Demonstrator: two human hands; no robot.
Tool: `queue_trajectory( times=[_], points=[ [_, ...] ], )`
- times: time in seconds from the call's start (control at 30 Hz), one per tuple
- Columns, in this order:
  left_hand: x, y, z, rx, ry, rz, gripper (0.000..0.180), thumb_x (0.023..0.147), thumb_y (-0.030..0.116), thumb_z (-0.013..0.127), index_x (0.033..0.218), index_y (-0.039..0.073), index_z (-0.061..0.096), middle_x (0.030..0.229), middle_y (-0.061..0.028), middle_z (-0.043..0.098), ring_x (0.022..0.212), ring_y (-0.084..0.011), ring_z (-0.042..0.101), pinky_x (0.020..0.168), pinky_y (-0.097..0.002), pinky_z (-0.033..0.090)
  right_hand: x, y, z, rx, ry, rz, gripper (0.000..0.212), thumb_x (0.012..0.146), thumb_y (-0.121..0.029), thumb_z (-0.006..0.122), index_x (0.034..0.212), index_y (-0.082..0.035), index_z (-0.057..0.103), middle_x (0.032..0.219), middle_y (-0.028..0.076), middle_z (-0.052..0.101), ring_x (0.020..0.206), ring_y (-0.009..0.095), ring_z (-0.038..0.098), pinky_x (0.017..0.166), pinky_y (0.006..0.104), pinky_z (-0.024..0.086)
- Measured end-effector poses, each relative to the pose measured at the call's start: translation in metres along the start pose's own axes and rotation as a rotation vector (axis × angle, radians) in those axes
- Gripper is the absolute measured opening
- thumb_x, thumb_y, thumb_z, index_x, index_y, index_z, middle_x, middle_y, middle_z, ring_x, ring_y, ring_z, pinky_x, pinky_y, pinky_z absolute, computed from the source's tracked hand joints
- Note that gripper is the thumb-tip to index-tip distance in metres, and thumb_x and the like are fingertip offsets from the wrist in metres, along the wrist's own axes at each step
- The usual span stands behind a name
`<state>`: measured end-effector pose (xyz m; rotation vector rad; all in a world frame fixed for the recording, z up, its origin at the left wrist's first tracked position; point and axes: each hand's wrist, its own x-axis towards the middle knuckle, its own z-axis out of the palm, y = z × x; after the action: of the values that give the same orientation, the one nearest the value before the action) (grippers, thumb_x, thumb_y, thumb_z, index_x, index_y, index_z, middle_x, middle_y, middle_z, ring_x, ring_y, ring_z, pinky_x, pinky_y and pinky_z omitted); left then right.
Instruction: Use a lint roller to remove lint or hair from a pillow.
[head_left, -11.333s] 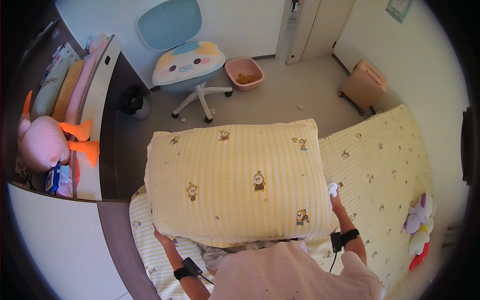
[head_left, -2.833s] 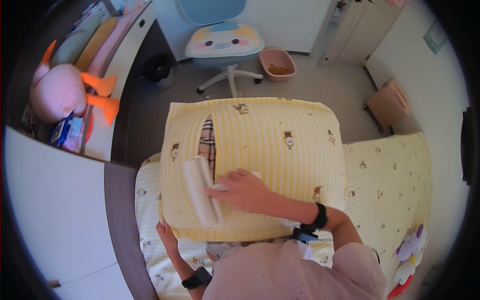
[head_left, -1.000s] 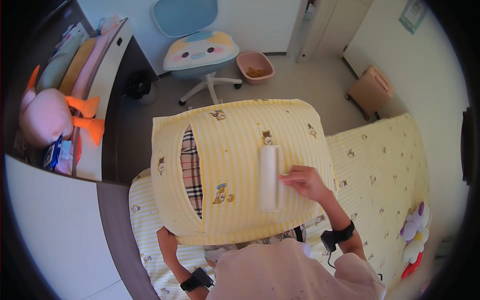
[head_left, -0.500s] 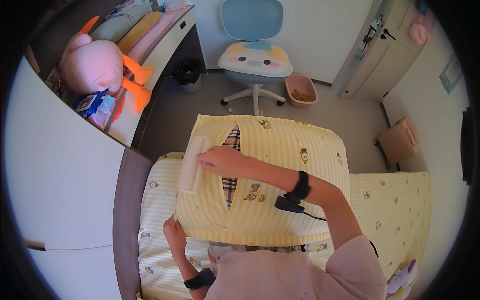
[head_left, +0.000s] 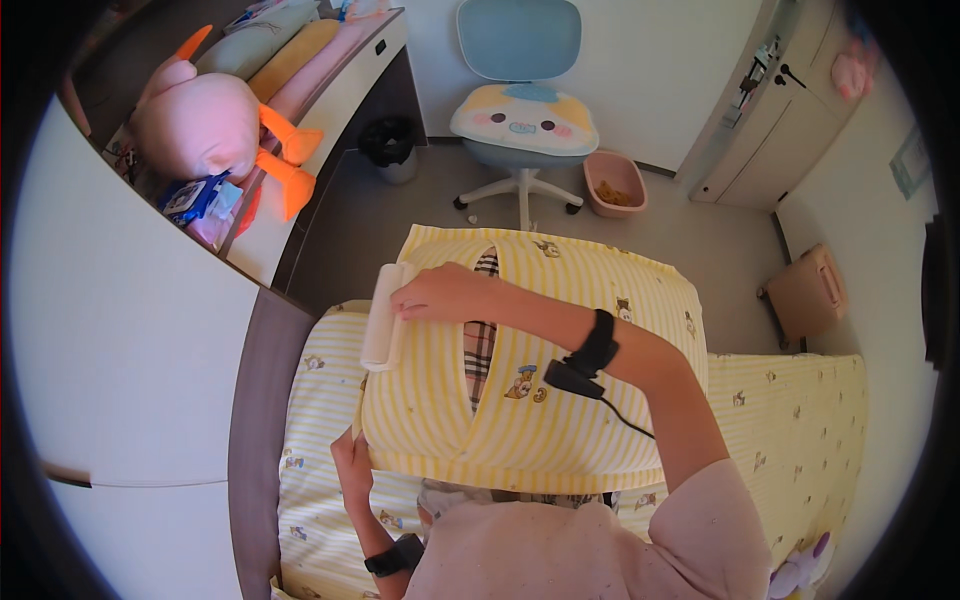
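Observation:
A plump pillow [head_left: 590, 330] in a yellow-and-white striped case with small bear prints lies in front of me. A slit in the case shows plaid cloth [head_left: 480, 350] inside. My right arm reaches across the pillow, and my right hand [head_left: 440, 292] is closed on a white lint roller [head_left: 383, 325] at its left edge. The roller's handle is hidden by my fingers. Lower down, my left hand [head_left: 352, 468] is closed on the pillow's near left corner, pinching the case's edge. Both wrists wear black straps.
The pillow rests over a bed with a matching striped sheet [head_left: 790, 430]. To the left stand a white cabinet [head_left: 130, 350] and a desk with a pink plush toy [head_left: 195, 125]. Beyond are a blue chair [head_left: 520, 40], a black-lined bin [head_left: 388, 150], a pink tub [head_left: 615, 205] and a suitcase [head_left: 805, 295].
My right hand has moved the lint roller left over the pillow, out to its left edge. My left hand keeps hold of the corner. The whole view has shifted slightly.

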<state>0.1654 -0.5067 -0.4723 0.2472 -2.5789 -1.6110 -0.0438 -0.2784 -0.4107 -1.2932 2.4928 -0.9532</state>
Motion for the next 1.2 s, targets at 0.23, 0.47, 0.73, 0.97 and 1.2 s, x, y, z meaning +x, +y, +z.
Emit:
queue_trajectory(
  times=[0.23, 0.47, 0.73, 0.97, 1.2],
  points=[
    [0.001, -0.021, 0.001, 0.013, -0.07, -0.052, 0.017, 0.086, 0.007, 0.04, 0.083, -0.007, 0.051, 0.057, -0.0018, 0.04, 0.056, -0.0079, 0.032, 0.048, -0.0258, 0.029, -0.143, 0.024, -0.045, 0.092, 0.038, 0.336, 0.024, 0.08, -0.03, 0.054, 0.098, -0.017, 0.06, 0.096, 0.002, 0.062, 0.091, 0.021, 0.057, 0.078, 0.0325, 0.043],
    [0.013, -0.059, 0.006, -0.067, -0.152, -0.042, 0.022, 0.089, 0.012, 0.041, 0.092, -0.006, 0.053, 0.062, 0.0029, 0.045, 0.058, -0.0059, 0.034, 0.05, -0.0236, 0.031, -0.333, 0.045, -0.032, 0.243, 0.61, 0.514, 0.021, 0.073, 0.004, 0.057, 0.092, -0.004, 0.061, 0.089, 0.009, 0.062, 0.08, 0.023, 0.058, 0.069, 0.0293, 0.045],
    [0.029, -0.043, 0.002, 0.0, -0.241, 0.018, 0.023, 0.088, 0.012, 0.042, 0.094, -0.008, 0.053, 0.068, -0.0015, 0.052, 0.065, -0.0066, 0.039, 0.056, -0.0222, 0.036, -0.473, 0.042, -0.023, -0.015, 0.744, 0.777, 0.02, 0.069, 0.007, 0.058, 0.084, -0.005, 0.062, 0.083, 0.006, 0.062, 0.079, 0.022, 0.057, 0.071, 0.0308, 0.043],
    [0.022, -0.048, 0.007, -0.012, -0.181, 0.047, 0.023, 0.088, 0.011, 0.042, 0.094, -0.008, 0.052, 0.07, -0.0032, 0.054, 0.068, -0.0068, 0.04, 0.059, -0.023, 0.038, -0.506, 0.039, -0.033, -0.334, 0.535, 0.974, 0.019, 0.069, 0.003, 0.058, 0.08, -0.012, 0.063, 0.079, 0.001, 0.06, 0.085, 0.019, 0.054, 0.084, 0.0325, 0.031],
    [0.025, -0.042, 0.006, -0.011, -0.215, 0.046, 0.023, 0.087, 0.01, 0.041, 0.093, -0.008, 0.053, 0.071, -0.0026, 0.055, 0.069, -0.0064, 0.041, 0.061, -0.0224, 0.039, -0.53, 0.058, -0.018, -0.401, 0.539, 0.964, 0.019, 0.069, 0.002, 0.057, 0.08, -0.012, 0.064, 0.079, 0.001, 0.061, 0.088, 0.018, 0.052, 0.087, 0.0332, 0.029]
  ],
)
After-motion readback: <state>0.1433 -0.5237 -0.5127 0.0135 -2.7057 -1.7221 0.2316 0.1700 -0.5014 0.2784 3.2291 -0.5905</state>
